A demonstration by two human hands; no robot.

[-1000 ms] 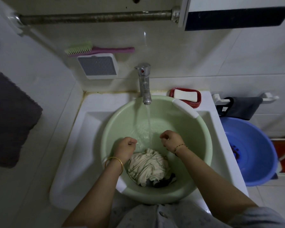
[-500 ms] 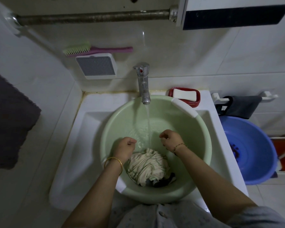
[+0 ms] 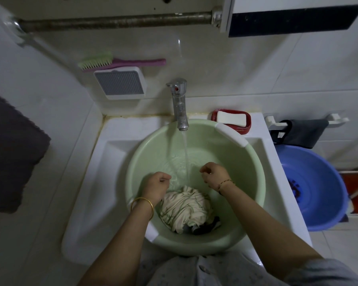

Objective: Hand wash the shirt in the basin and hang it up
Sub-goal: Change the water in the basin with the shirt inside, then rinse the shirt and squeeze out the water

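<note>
A pale green basin (image 3: 244,162) stands in the white sink (image 3: 103,162) under the running tap (image 3: 180,106). A bunched cream shirt (image 3: 184,209) with thin dark stripes lies in the near part of the basin, with a dark patch at its near edge. My left hand (image 3: 156,185) hovers just left of the water stream, fingers curled shut, holding nothing. My right hand (image 3: 214,175) is on the stream's right side, also curled shut and empty. Both hands are above the shirt's far edge.
A red soap dish with a white soap bar (image 3: 232,119) sits at the sink's back right. A blue basin (image 3: 312,186) stands to the right, below a dark cloth (image 3: 304,133) on a holder. A brush (image 3: 120,62) lies on a wall unit. A dark towel (image 3: 10,153) hangs left.
Nothing has visibly changed except a slight shift of the view; both hands stay beside the running water.
</note>
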